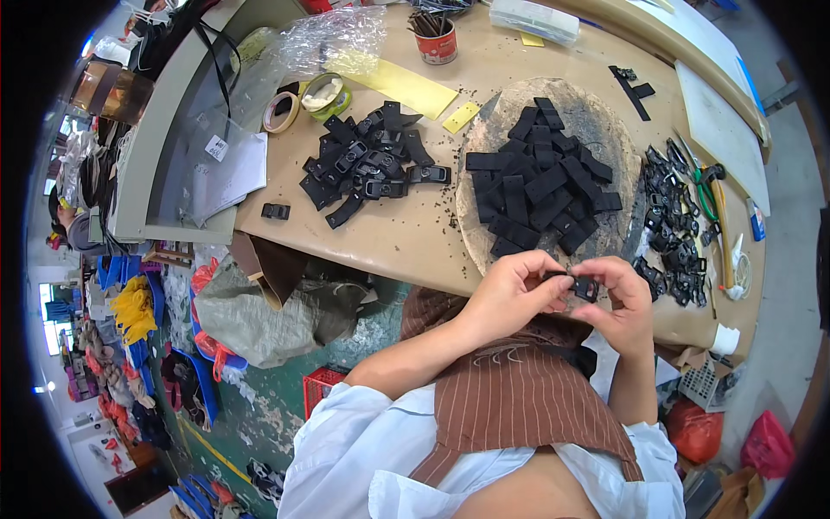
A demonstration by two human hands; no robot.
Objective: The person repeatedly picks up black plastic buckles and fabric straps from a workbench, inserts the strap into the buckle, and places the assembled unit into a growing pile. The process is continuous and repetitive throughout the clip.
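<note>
Both my hands meet at the near edge of the table, pinching one small black buckle (587, 289). My left hand (517, 292) grips its left end, where a short black strap piece seems to be, mostly covered by the fingers. The thumb and fingers of my right hand (624, 304) close on the buckle's right side. Just beyond them, a pile of black strap pieces (545, 177) lies on a round, worn wooden block (618, 130). Left of the block is a heap of straps with buckles fitted (376, 160). Loose black buckles (679, 242) are spread to the right.
A hammer (724, 233) and green-handled pliers (702, 195) lie at the right. A red can of rods (435, 45), yellow strips (402, 86), a tape roll (281, 112) and a green tin (327, 97) stand farther back. One lone buckle (276, 211) sits near the left edge.
</note>
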